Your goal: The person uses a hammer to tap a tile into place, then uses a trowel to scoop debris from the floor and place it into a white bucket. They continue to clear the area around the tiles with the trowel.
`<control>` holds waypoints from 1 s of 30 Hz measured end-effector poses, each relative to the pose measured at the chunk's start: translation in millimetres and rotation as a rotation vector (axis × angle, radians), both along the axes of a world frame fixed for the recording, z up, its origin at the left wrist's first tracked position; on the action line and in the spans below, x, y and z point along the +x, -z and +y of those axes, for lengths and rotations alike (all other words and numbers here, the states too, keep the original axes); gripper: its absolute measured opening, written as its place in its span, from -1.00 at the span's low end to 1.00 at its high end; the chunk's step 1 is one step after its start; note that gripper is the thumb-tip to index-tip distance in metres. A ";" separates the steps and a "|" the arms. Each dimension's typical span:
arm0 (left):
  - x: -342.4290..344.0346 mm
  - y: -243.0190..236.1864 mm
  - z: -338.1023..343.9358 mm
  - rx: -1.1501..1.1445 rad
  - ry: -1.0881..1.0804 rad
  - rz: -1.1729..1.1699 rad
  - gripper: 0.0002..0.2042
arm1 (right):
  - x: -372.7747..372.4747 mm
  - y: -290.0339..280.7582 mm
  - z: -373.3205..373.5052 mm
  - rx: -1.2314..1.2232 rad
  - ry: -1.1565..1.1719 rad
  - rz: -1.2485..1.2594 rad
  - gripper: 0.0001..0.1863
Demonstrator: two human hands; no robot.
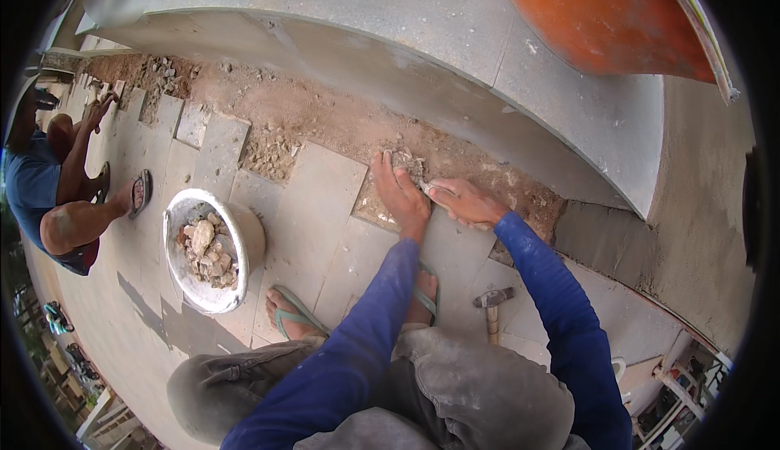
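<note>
My left hand (401,194) reaches down with fingers extended over loose grey rubble (373,206) in a gap beside the floor tiles (321,190). Just right of it, my right hand (467,202) is closed at the rubble's edge, its thumb against something small and pale that I cannot make out. A white-rimmed bucket (248,239) holding broken chunks stands to the left. A hammer (494,300) with a wooden handle lies on the tiles below my right hand.
A low concrete step (382,93) runs along the dirt strip (309,125). An orange object (609,11) sits on it. A wall (699,174) stands at right. A co-worker in a blue shirt (32,190) squats at left. My sandalled feet are below my hands.
</note>
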State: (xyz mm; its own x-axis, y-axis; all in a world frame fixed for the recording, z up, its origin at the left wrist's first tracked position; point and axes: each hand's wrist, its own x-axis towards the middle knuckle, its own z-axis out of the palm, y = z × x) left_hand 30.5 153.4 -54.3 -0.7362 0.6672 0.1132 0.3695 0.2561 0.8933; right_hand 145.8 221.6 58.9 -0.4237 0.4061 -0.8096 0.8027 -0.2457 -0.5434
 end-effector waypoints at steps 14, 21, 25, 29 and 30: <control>-67.6 -108.6 29.9 0.284 0.014 -0.015 -0.60 | -67.8 -125.1 -16.0 0.199 0.152 0.151 -0.40; -199.5 -157.5 -57.1 0.316 -0.305 0.242 -0.59 | -186.7 -139.5 -59.2 0.225 -0.221 0.447 -0.46; -256.9 -154.8 -127.7 0.329 -0.516 0.299 -0.58 | -255.0 -115.2 -109.2 0.390 -0.453 0.576 -0.52; -274.3 -125.4 -175.0 0.086 -0.694 0.322 -0.52 | -281.6 -92.6 -137.2 0.818 -0.593 0.401 -0.59; -278.9 -118.7 -185.0 0.122 -0.776 0.268 -0.51 | -286.2 -83.6 -144.2 0.865 -0.596 0.436 -0.58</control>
